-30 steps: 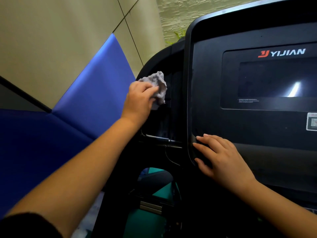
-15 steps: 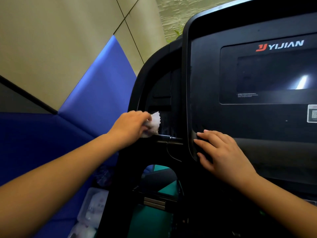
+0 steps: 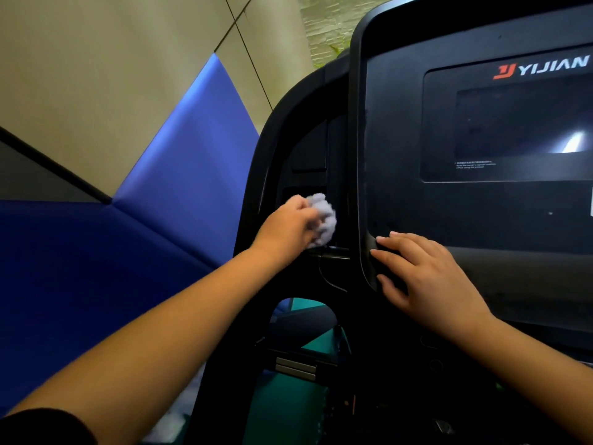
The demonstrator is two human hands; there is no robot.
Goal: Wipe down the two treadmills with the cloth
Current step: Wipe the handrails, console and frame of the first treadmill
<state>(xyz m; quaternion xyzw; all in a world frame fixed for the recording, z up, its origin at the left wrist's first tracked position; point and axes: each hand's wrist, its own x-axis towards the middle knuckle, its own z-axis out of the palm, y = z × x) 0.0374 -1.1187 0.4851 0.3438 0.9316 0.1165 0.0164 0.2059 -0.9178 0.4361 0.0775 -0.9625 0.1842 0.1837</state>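
Note:
A black treadmill console [image 3: 401, 175] with a dark screen and a YIJIAN logo fills the right half of the head view. My left hand [image 3: 288, 226] grips a crumpled pale cloth [image 3: 324, 220] and presses it against the recessed black panel to the left of the console, just above a horizontal bar. My right hand [image 3: 423, 277] rests flat with straight fingers on the console's lower left corner. Only this one treadmill can be made out.
A blue padded wall panel [image 3: 179, 187] and a beige wall [image 3: 96, 75] stand close on the left. Below the console an opening shows green flooring [image 3: 282, 406] and metal frame parts. A thin black cable [image 3: 327, 277] hangs under the bar.
My left hand swept the cloth down the recessed panel from high up to the bar, then shifted slightly right. My right hand stayed on the console corner.

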